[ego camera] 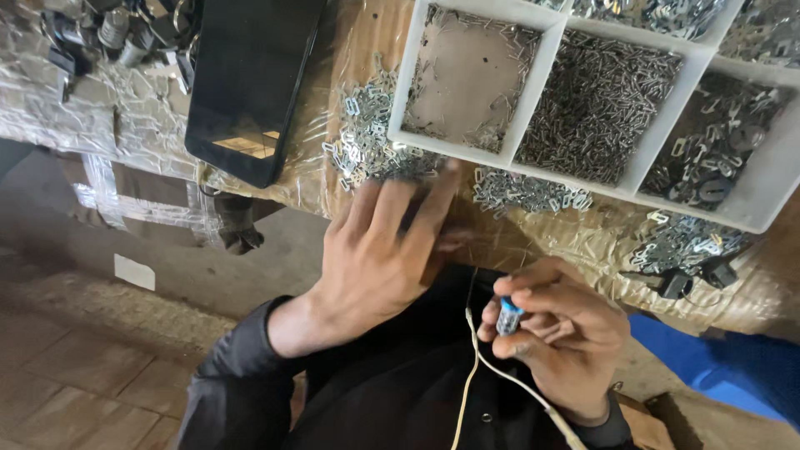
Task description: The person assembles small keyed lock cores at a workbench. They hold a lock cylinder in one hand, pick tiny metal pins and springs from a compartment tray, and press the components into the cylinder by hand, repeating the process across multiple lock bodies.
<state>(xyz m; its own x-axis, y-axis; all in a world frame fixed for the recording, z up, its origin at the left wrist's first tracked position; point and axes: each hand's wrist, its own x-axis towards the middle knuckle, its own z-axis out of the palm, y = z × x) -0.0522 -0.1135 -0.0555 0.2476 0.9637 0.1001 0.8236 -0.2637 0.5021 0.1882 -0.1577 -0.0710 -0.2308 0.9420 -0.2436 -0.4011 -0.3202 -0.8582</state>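
At six o'clock of the frame, right hand (pixel 558 333) is clenched around a small cylindrical part with a blue top and metal body (pixel 508 317), pinched between thumb and fingertips, blue end sticking up. Looks light, rigid, smooth metal, so probably slippery; best held round its barrel as it is now, not by the cap.

Left hand (pixel 379 250) at roughly nine o'clock from that part, fingers spread flat, fingertips touching a loose heap of small flat silvery metal clips (pixel 367 137) on the plastic-wrapped cardboard tabletop (pixel 317 175). Not closed on anything that I can see; whether a clip sits under the fingers cannot be told. Clips look thin, stiff, light, likely sharp-edged and fiddly; judged easier to slide one to the edge or pinch by its flat sides.

At twelve to two o'clock, white plastic divided tray (pixel 546 79) holds tiny metal pins and dark mixed parts in separate compartments. More clips lie just below the tray rim at one o'clock. Black tablet-like slab (pixel 250 83) at eleven o'clock. Thin cream cable (pixel 471 367) runs down over the dark sleeve at six o'clock. Blue cloth (pixel 708 367) at four o'clock.
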